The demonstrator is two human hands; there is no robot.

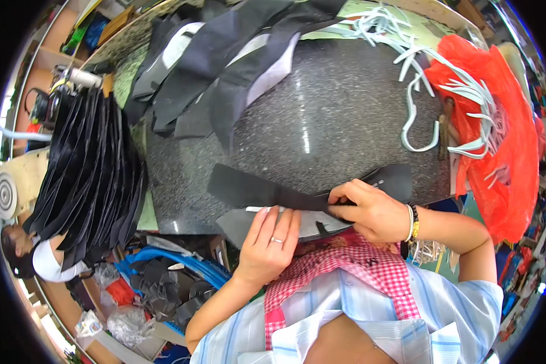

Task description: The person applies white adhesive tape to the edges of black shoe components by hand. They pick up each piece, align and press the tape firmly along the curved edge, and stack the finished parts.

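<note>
A person's two bare hands work at the near edge of a dark, speckled, glossy bench [352,103]. The right hand [370,209] has its fingers pinched on the right end of a long, flat black strip of leather-like material [255,187], which slants across the near edge of the bench, its wide left end pointing away from the person. The left hand [270,246], with a ring, lies with its fingers straight and together at the strip's near side, over a grey-faced flat piece [233,224]; its thumb is hidden, so whether it grips cannot be told. Another flat black piece [397,180] lies just beyond the right hand.

At the far left of the bench is a heap of black pieces with pale backing [224,73]. At the far right, curling pale strips [428,145] trail onto a bright red plastic bag [512,188]. To the left hangs a thick row of black sheets [97,182], beside a person in a white top [48,261].
</note>
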